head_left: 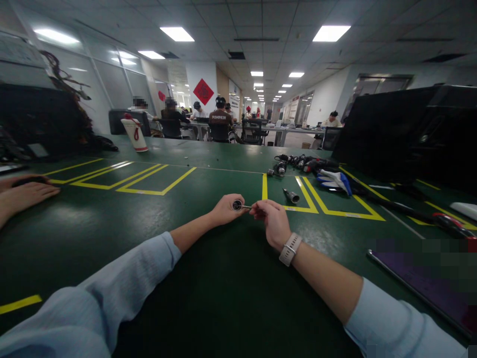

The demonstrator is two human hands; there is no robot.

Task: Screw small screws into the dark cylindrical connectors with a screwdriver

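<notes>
Above the green table's near part, my left hand (223,211) is closed around a small round metal connector (237,204), its dark open end facing me. My right hand (275,223), with a watch on the wrist, pinches a thin metal rod (246,207) between thumb and fingers. The rod's far end meets the connector's rim; whether it reaches inside I cannot tell. Just beyond my right hand a tapered metal sleeve (291,197) lies on its side within a yellow taped outline.
Cabled metal connectors (280,168) and blue-white gloves (333,182) lie at the right back. A flat purple-screened device (421,286) is at the right. A paper cup (134,133) stands at the left back. At the left edge, another person's hand (33,193) rests by a black mouse (33,181).
</notes>
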